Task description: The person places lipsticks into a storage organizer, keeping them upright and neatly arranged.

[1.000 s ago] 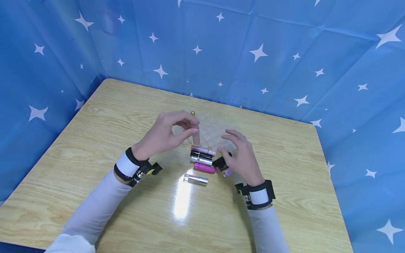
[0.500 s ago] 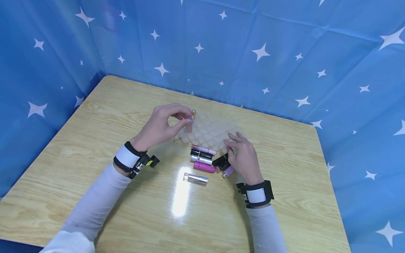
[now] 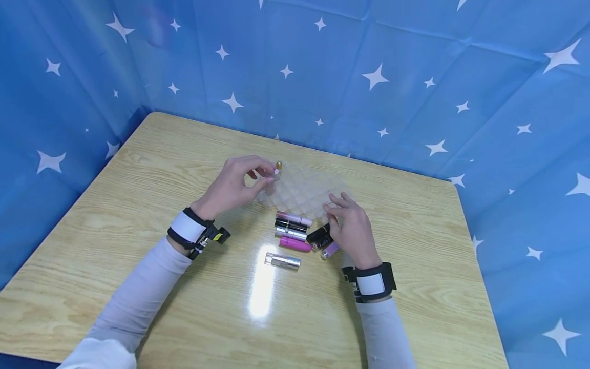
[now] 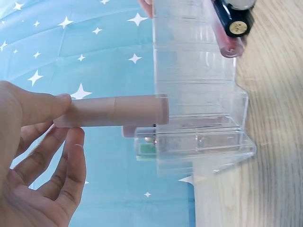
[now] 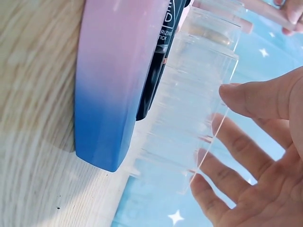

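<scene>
My left hand pinches a pinkish-beige lipstick tube between thumb and fingers. In the left wrist view the tube's far end overlaps the rim of a clear acrylic organizer; how deep it sits in a compartment I cannot tell. A gold-topped item stands at the organizer's left end, just beyond that hand. At the other end, the loosely bent fingers and thumb of my right hand rest at the organizer's rim. Below this hand lie a black lipstick tube and a lilac-to-blue tube.
In front of the organizer, a pale pink tube, a black-and-gold tube, a silver tube and a magenta tube lie side by side. A clear-and-silver tube lies nearer on the wooden table. A blue star-patterned curtain hangs behind.
My left hand has drawn left and lowered the lipstick tube to the organizer's left end. My right hand has come down from above onto the organizer's right rim.
</scene>
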The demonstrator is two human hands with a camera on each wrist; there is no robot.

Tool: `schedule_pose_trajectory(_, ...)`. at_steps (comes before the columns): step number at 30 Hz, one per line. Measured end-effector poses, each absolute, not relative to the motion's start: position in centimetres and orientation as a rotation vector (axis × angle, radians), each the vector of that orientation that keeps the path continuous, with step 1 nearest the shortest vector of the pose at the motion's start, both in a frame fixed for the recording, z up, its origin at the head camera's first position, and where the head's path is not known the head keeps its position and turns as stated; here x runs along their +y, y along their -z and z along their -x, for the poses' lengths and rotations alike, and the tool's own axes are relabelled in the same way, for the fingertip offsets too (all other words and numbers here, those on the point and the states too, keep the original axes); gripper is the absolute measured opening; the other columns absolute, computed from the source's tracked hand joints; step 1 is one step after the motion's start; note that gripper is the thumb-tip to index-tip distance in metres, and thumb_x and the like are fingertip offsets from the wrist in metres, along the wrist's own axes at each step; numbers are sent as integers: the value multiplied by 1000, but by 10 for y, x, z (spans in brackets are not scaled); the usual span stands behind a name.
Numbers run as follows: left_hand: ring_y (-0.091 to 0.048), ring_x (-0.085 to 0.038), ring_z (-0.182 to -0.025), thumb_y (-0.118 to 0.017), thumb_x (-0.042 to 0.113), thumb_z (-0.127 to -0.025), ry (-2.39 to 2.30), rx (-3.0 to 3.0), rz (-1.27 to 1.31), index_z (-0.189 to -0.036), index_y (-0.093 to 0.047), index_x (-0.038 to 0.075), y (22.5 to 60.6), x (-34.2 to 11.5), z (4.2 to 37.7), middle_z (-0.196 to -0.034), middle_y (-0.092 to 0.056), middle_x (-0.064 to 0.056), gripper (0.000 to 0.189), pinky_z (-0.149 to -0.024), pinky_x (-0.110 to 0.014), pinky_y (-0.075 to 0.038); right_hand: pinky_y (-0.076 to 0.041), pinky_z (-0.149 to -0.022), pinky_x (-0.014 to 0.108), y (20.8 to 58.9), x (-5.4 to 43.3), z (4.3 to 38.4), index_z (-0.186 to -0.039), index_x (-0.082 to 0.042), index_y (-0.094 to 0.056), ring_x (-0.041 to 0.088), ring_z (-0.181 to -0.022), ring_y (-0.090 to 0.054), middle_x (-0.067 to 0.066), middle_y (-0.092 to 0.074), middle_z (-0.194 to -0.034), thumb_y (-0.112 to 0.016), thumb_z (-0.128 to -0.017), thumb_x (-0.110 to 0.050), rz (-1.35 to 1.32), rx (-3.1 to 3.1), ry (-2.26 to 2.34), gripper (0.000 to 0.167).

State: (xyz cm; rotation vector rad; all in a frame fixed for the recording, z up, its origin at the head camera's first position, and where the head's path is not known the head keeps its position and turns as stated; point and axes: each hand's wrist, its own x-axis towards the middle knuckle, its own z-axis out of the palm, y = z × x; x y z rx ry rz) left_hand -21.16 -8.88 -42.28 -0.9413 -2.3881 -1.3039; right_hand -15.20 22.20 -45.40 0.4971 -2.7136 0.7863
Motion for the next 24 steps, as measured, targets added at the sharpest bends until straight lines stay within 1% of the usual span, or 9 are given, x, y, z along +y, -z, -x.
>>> schedule_pose_trajectory(4,-71,-20,-95,-76,7,-99,1303,-2420,940,-113,-76,4,428,-89,214,-112,-78,-7,14,-82,-44,-62,-46,-118,57,454,222,152,-120,-1,-79,45,-145,-54,18,-67,-142,-73,-96,2,-480,-2737,-797,24)
schedule_pose_trajectory(11,-71,-19,-92,-76,7,-99,1285,-2503,931,-112,-77,3,434,-89,216,-107,-79,-6,14,-84,-37,-61,-45,-120,57,452,222,152,-121,-2,-78,44,-146,-52,16,-66,-144,-73,-97,1,-460,-2762,-799,25)
schedule_pose_trajectory(16,-72,-18,-92,-78,9,-98,1272,-2556,905,-113,-77,4,437,-89,217,-108,-79,-6,16,-85,-36,-62,-45,-120,56,451,221,151,-121,-2,-78,44,-146,-53,17,-67,-144,-73,-97,1,-468,-2758,-800,24)
schedule_pose_trajectory(20,-73,-20,-93,-77,9,-98,1272,-2589,891,-112,-77,4,437,-88,216,-110,-80,-7,15,-86,-37,-62,-45,-120,57,452,222,152,-120,-2,-78,44,-146,-53,17,-67,-144,-73,-97,1,-467,-2755,-803,24)
schedule_pose_trajectory(24,-73,-20,-92,-78,10,-98,1292,-2621,868,-111,-78,5,437,-87,216,-111,-80,-8,14,-84,-37,-62,-44,-120,57,453,222,153,-120,-3,-78,43,-147,-52,16,-67,-145,-72,-98,1,-456,-2761,-800,24)
